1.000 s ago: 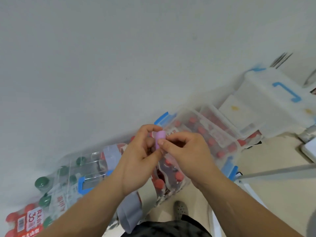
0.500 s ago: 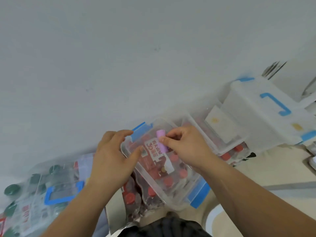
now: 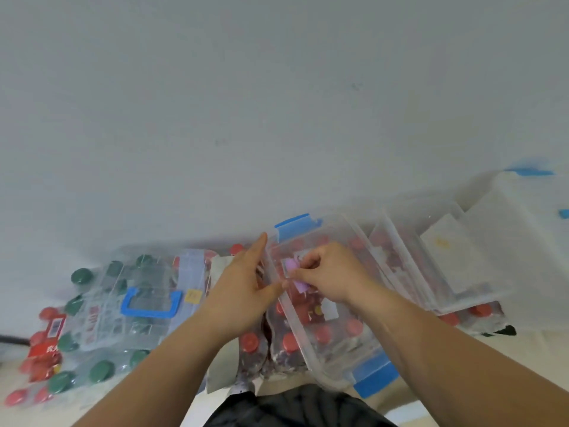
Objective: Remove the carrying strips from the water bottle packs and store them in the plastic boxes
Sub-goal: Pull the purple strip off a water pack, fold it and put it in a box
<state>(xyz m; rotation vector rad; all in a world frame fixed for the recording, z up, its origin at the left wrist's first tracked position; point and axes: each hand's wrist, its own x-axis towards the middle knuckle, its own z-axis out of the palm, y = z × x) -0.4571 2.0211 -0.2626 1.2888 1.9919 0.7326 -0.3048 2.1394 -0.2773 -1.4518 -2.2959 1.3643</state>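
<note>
pinching purple strip (image 3: 295, 273) over box (image 3: 336, 359)

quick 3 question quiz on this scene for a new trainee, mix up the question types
1. True or false: the right hand pinches the purple strip over the clear box.
2. The caps of the pack beneath the blue handle are: A yellow, B green, C white.
3. Fill in: the fingers of the left hand are ___ (straight or curled).

Key: 1 true; 2 B; 3 straight.
</note>
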